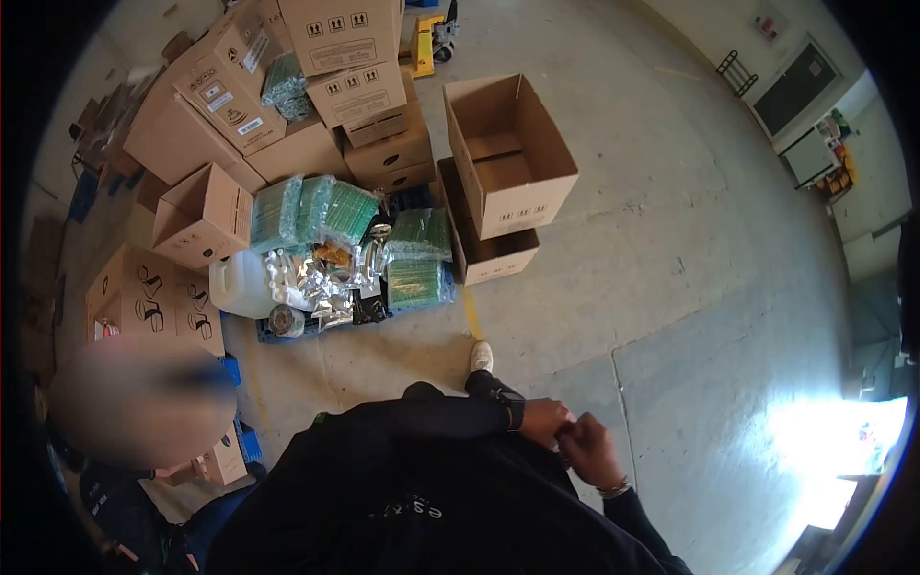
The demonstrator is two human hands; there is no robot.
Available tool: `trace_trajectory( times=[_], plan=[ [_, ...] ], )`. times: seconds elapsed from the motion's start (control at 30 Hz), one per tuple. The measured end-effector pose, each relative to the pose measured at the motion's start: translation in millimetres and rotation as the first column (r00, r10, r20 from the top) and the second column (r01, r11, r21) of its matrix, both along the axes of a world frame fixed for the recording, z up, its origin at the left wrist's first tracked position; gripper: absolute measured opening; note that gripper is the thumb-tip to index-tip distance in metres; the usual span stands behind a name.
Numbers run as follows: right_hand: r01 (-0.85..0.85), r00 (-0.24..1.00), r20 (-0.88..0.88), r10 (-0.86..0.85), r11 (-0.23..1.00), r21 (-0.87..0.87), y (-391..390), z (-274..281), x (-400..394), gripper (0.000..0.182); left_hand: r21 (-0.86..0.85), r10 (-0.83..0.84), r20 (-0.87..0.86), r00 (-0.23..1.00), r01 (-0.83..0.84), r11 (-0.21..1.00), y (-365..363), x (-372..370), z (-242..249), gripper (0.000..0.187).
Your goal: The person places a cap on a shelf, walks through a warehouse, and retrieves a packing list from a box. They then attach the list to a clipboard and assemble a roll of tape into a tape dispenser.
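your left hand [546, 423] and right hand [591, 450] meet, fingers curled; cannot tell if clamped on anything. ahead, open cardboard carton [527, 197] seems askew atop lower carton [503, 261]: careless knock could topple it.

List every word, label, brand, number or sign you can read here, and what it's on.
Black shirt: a pale "e"; the letters beside it are unclear.
Nearby person's dark top: white print, too small to read.
Upper stacked carton: up-arrow symbols; the print below is too small.
Carton with white labels: labels too small to read.
Upper open carton: small symbols, no readable word.
Door sign: too small.
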State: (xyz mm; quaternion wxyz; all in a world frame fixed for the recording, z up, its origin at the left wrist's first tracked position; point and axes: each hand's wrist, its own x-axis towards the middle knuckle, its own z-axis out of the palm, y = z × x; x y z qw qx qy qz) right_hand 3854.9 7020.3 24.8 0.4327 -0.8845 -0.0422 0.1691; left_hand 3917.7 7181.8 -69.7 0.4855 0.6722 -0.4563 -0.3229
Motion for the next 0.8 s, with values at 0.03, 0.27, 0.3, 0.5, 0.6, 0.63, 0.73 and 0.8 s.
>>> trace_trajectory(
  times=[0.03,0.27,0.3,0.5,0.6,0.63,0.73,0.8],
  plan=[
    [-0.007,1.000,-0.003,0.007,1.000,0.000,0,3,17,0.024,-0.032,0.031,-0.035,0.999,-0.032,0.999,4,14,3,0.034],
    [-0.153,0.988,0.030,0.153,0.988,-0.023,5,20,82,0.032,0.091,0.125,-0.007,0.992,-0.124,0.988,23,69,30,0.036],
    [-0.170,0.985,0.041,0.170,0.985,-0.015,6,23,92,0.032,0.123,0.113,0.028,0.993,-0.115,0.986,25,74,30,0.034],
    [-0.400,0.909,-0.190,0.371,0.904,-0.149,5,-4,111,0.033,0.171,0.183,0.048,0.982,-0.189,0.967,54,104,42,0.032],
    [-0.439,0.858,-0.355,0.371,0.889,-0.132,17,2,125,0.026,0.112,0.379,-0.003,0.925,-0.377,0.920,71,106,29,0.033],
    [-0.490,0.819,-0.409,0.401,0.860,-0.138,26,12,132,0.023,0.107,0.500,-0.098,0.860,-0.490,0.865,83,106,23,0.035],
    [-0.422,0.836,-0.380,0.397,0.906,0.017,39,12,129,0.017,0.245,0.631,-0.020,0.776,-0.608,0.755,117,117,-22,0.033],
    [-0.488,0.831,-0.308,0.462,0.873,-0.008,55,8,131,0.016,0.342,0.643,-0.020,0.765,-0.600,0.724,119,121,-49,0.032]
  ],
)
